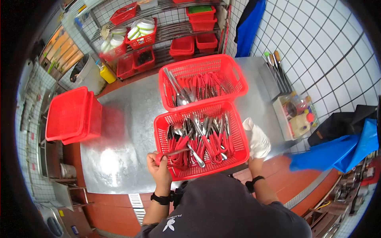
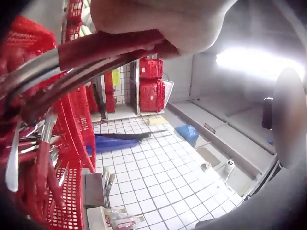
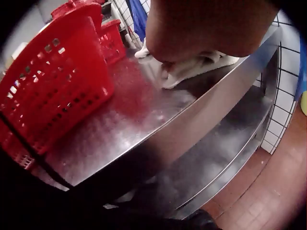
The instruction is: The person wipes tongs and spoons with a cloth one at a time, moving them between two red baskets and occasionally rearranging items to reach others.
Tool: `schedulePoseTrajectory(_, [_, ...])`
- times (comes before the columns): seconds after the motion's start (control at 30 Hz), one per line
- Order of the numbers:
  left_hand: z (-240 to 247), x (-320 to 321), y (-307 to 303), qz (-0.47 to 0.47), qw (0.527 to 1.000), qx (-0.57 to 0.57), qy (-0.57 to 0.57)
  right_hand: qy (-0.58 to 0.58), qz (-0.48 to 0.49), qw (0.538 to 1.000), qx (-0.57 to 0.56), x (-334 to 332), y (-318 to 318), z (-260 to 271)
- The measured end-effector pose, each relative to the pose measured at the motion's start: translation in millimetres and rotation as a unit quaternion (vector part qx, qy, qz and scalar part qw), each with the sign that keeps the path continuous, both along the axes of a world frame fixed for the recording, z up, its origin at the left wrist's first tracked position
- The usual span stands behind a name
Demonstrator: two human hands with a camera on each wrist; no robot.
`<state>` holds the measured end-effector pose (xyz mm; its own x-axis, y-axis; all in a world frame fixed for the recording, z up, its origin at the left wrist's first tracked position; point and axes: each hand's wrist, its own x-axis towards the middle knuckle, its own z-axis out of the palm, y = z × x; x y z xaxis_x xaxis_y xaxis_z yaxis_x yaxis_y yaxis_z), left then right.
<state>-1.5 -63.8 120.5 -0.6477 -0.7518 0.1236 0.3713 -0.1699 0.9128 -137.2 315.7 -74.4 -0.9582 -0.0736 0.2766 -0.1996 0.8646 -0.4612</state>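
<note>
The brushed-metal table [image 1: 131,103] is bearing two perforated red plastic baskets, the far basket [image 1: 234,73] sitting at twelve o'clock of the near basket [image 1: 240,144]. At three o'clock, a crumpled white cloth [image 1: 258,139] is lying against the near basket. The right hand [image 3: 206,28] is touching it, but whether its fingers are gripping or pressing I cannot tell. At eight o'clock, the left hand [image 1: 159,169] is clamping the held utensils [image 2: 108,50]; the left wrist view is showing several smooth red handles and metal shafts where the head view is showing one. More red-handled cutlery [image 1: 214,146] is filling the near basket. White lettering [image 1: 174,217], apparently "PLAYBOY", is marking the dark shirt [image 1: 238,210].
</note>
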Motion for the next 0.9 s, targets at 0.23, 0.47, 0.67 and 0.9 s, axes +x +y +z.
schedulePoseTrajectory(0.23, [7.5, -28.0, 2.2, -0.06, 0.992, -0.092, -0.055, -0.053, -0.033, 0.997, 0.043, 1.4, -5.9, -21.4])
schedulePoseTrajectory(0.47, [67.7, -54.7, -23.3, -0.106, 0.921, -0.368, -0.064, -0.032, -0.056, 0.996, 0.063, 4.7, -13.4, -18.9])
schedulePoseTrajectory(0.67, [77.4, -16.0, -52.9, 0.193, 0.926, -0.267, 0.187, -0.033, -0.012, 0.997, 0.065, 14.9, -6.0, -23.1])
schedulePoseTrajectory(0.9, [-33.5, 18.7, -70.1, -0.265, 0.927, 0.134, -0.231, -0.016, -0.011, 0.997, 0.068, 23.1, -5.3, -26.1])
